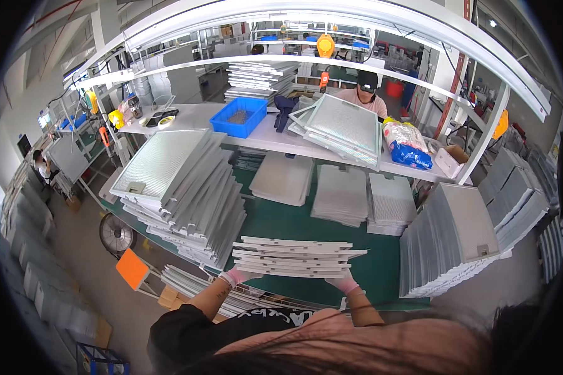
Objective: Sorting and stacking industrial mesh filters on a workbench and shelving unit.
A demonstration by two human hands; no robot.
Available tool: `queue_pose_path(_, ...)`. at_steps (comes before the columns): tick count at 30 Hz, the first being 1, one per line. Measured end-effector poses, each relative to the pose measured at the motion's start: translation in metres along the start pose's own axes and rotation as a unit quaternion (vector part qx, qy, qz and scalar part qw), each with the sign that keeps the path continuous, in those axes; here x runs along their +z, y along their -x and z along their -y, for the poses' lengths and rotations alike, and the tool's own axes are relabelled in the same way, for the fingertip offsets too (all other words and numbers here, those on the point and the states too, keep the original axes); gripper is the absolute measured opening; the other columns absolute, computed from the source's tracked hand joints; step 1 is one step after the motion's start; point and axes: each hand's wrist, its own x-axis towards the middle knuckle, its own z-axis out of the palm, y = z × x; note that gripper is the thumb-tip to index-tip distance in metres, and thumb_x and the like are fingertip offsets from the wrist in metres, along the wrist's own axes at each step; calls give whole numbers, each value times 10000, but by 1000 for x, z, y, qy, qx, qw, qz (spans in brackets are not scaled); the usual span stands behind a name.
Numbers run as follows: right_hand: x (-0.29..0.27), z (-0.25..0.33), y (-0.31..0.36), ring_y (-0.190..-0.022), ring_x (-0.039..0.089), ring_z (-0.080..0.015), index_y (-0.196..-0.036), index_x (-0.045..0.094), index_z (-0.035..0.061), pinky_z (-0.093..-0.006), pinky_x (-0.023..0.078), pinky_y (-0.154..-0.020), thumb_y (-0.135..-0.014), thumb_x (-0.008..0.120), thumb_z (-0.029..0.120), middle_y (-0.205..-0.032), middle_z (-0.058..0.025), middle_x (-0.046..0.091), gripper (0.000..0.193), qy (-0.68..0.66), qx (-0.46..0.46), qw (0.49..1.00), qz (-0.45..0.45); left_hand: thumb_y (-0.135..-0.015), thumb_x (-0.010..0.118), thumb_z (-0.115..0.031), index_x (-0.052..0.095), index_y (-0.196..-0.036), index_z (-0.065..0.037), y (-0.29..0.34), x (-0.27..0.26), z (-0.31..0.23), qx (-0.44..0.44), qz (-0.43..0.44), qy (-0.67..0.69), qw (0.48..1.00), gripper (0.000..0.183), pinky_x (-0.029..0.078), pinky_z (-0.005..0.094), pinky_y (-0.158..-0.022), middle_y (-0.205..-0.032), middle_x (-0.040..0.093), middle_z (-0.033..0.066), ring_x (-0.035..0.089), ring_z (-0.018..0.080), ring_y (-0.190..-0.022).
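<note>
Gloved left hand and right hand grip opposite ends of a stack of flat, white-edged panels at the green tabletop's front, flanked by tall silver-grey panel piles.

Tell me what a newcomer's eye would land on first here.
Probably the tall, leaning stack of framed panels on the left of the green work surface, and the smaller bundle of panels held between the left hand and right hand at the near edge. Two bright colours also stand out: the blue bin on the raised white shelf, and the orange board at lower left.
</note>
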Motion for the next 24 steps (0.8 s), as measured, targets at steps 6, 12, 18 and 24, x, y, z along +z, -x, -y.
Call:
queue_pose_path(6,45,-23,12,-1301,415,-256,-1366,434,87,-419,195,-1171,-785,711,230,-1281,-36,563,659,-361,84,929,17,-755,797,-200,619,-1200,-61,7,11,10,-81,27,50,995,499,436,360,-987,-1203,637,115,580,260,-1109)
queue_pose_path(12,24,-13,31,-1305,417,-245,-1382,420,101,-442,134,-1189,-766,740,285,-1338,-33,537,718,-367,126,919,68,-663,845,-109,598,-1236,-78,3,2,-11,-91,29,192,977,624,345,363,-1085,-1203,635,86,535,228,-1160)
queue_pose_path(18,-58,30,-1,-1310,436,-235,-1222,637,225,-583,26,-1186,-813,633,463,-1278,20,611,473,-86,47,995,-22,-604,862,-150,284,-1466,-85,-19,-22,-36,199,-40,-72,977,1040,189,374,-1180,-1407,444,92,359,250,-1336)
queue_pose_path(24,-70,25,-5,-1336,401,-239,-1515,-4,80,-401,305,-1138,-619,842,145,-1446,-124,414,1234,-394,113,910,-68,-567,872,-234,-15,-1529,-44,-17,-35,-65,-2,-81,295,952,1322,158,378,-1178,-1516,268,172,276,259,-1395)
